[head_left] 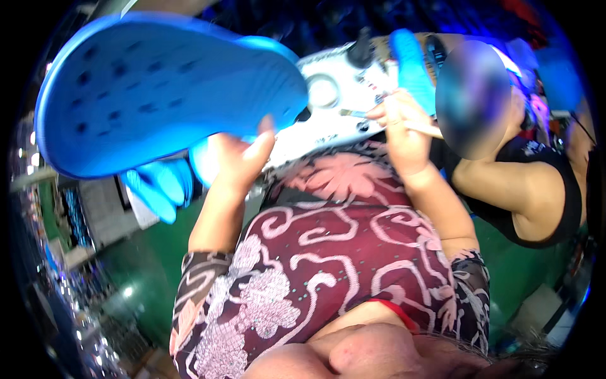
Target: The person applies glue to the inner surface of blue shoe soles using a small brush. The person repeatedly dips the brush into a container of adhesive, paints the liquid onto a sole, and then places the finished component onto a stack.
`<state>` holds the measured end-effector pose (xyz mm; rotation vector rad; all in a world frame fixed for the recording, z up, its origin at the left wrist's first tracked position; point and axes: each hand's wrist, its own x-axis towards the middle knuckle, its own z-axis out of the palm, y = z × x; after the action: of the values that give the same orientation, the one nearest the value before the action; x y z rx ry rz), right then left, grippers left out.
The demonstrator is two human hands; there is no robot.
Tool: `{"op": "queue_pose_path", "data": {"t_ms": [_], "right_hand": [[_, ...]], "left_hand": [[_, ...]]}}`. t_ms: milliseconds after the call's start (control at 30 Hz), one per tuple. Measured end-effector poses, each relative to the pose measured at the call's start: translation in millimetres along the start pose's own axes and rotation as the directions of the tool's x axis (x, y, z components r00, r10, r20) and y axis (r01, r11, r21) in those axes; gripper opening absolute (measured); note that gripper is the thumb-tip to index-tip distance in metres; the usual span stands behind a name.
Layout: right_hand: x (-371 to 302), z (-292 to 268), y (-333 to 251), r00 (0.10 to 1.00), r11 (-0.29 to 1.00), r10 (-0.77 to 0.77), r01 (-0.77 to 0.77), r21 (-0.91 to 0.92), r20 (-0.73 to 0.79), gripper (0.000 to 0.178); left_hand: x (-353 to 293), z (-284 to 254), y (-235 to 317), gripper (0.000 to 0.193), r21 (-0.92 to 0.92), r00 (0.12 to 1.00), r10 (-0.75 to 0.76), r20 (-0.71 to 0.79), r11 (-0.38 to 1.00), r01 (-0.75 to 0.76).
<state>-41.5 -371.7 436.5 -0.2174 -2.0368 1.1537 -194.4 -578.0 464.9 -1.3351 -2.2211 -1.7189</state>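
A large blue shoe sole (170, 82) with dark spots across its face is raised close in front, at the upper left. My left hand (243, 155) grips its near edge, thumb pointing up; the fingers behind are partly hidden. In my right hand (404, 126) is a brush (355, 114) with a pale handle, its bristle end pointing left, apart from the sole. Beneath the brush lies a white panel (293, 142) bearing a round pale dish (322, 92) and a black upright part (361, 52). Motion blurs the sole and left hand slightly.
Another blue sole (413, 71) lies beyond my right hand. Several more blue pieces (165, 184) sit below the raised sole at left. Close on my right is a co-worker (536, 170) in a dark sleeveless top. The floor (151, 265) is green.
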Motion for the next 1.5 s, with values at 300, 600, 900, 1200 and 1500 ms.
{"op": "queue_pose_path", "data": {"t_ms": [300, 600, 900, 1200, 1500], "right_hand": [[-21.0, -37.7, 14.3, 0.984, 0.994, 0.112, -0.109, 0.024, -0.139, 0.028], [-38.8, -52.4, 15.8, 0.916, 0.966, 0.256, -0.250, 0.062, -0.308, 0.034], [-48.7, -51.5, 35.1, 0.858, 0.901, 0.423, -0.363, 0.236, -0.292, 0.036], [-37.4, -6.1, 26.5, 0.844, 0.800, 0.528, -0.458, 0.387, -0.093, 0.034], [-19.5, 29.0, 23.6, 0.853, 0.791, 0.519, -0.504, 0.348, 0.056, 0.037]], "left_hand": [[72.1, 2.0, 78.1, 0.088, -0.441, 0.651, -0.120, 0.749, 0.643, 0.626], [344.4, 188.5, 169.1, 0.040, -0.806, 0.824, -0.142, 0.549, 0.171, 0.567], [207.0, 118.0, 71.3, 0.038, -0.667, 0.915, 0.180, 0.361, 0.735, 0.119], [-33.9, -123.4, -160.8, 0.047, 0.794, 0.970, -0.238, -0.043, 0.582, 0.178], [-105.2, -148.1, -199.5, 0.039, 0.861, 0.956, -0.282, -0.077, 0.465, 0.206]]}}
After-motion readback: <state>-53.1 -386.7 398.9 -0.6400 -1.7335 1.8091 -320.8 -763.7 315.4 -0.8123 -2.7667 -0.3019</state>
